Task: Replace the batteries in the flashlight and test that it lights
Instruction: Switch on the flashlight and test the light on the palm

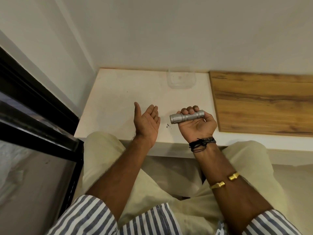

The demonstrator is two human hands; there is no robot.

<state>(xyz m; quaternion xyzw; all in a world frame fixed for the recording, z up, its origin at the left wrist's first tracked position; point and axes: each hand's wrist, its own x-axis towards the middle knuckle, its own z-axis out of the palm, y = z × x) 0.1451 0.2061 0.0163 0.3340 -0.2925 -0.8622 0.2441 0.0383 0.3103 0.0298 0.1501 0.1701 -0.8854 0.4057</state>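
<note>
You held a small silver flashlight (pixel 186 116) in your right hand (pixel 197 123), palm turned up, above the near part of a white tabletop (pixel 118 92). The flashlight was a short metal cylinder with a matte grey finish, a band of fine knurling around its middle, and a slightly wider, scalloped head. It lay crosswise across the base of your fingers, its head pointing left and jutting past the edge of your hand, its tail reaching the thumb side on the right. Your fingers (pixel 189 109) curled over the barrel from the far side, closing it against your palm; whether the lens end was lit could not be told from this angle. Your left hand (pixel 147 121) hovered near the flashlight, to its left and not touching it, empty, palm up and tilted toward it, fingers loosely spread and the thumb raised. Between the two hands a few tiny dark specks (pixel 168 126) lay on the tabletop. Dark cords (pixel 202 142) wrapped your right wrist and a gold cuff (pixel 225 181) sat farther up that forearm. A clear plastic container (pixel 181 78) stood at the far edge of the tabletop by the wall, well apart from both hands, and a wooden panel (pixel 260 102) lay to the right.
</note>
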